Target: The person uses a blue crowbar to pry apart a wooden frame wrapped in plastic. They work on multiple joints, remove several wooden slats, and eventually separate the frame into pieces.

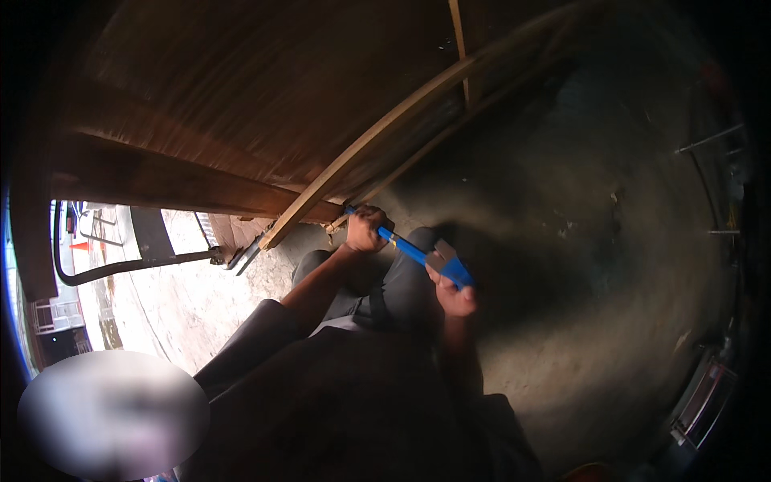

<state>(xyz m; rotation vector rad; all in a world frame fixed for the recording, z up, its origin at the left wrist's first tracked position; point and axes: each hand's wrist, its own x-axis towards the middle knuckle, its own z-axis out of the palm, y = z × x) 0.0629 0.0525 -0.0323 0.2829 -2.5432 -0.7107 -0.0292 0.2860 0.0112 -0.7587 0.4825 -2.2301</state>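
Both grips are closed on the blue bar (405, 247), left hand (365, 229) at the timber strip (361, 149), right hand (455, 299) rearward; prying seems underway, steady leverage needed.

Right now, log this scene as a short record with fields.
left hand: gripped round the far end of the blue tool, near the strip's lower end
right hand: gripped round its near end
blue tool: a long bar with a grey block near the right hand
wood strip: pale, slanting across the dark panel
floor: bare concrete
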